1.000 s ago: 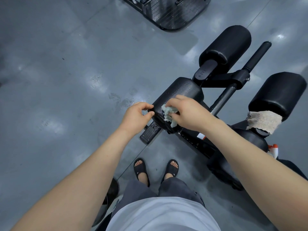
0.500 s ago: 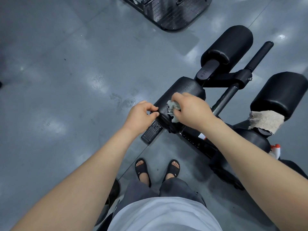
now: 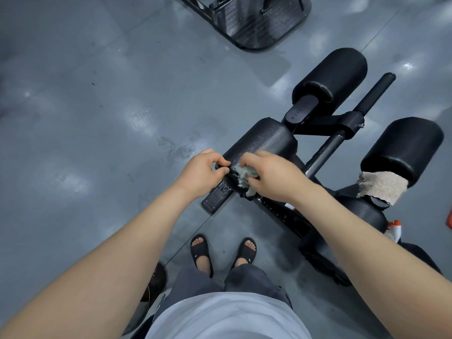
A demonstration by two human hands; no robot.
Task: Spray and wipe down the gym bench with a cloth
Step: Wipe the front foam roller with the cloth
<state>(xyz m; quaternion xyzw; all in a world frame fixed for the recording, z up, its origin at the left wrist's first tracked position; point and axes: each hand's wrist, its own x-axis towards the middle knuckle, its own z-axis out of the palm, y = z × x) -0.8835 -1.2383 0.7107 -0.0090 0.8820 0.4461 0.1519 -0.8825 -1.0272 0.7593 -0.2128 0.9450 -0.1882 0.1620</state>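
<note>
The right hand [image 3: 274, 177] has its fingers curled around a crumpled pale green cloth [image 3: 245, 173] and presses it against the near end of a black foam roller [image 3: 264, 140] on the gym bench [image 3: 281, 214]. Just beside it, the left hand [image 3: 203, 172] pinches the roller's end between curled fingers and thumb, apparently steadying it. Droplets bead on the roller's top, and wet patches mark the grey floor [image 3: 97, 118] off the bench's left edge. A beige towel [image 3: 381, 187] drapes over another pad at the bench's right side, with a spray bottle [image 3: 393, 228] near it. The roller may spin under the wiping if the left hand's hold slackens. The bunched cloth could miss the wet top. The person's sandals [image 3: 200, 250] stand near damp floor, so a slip is possible.
</note>
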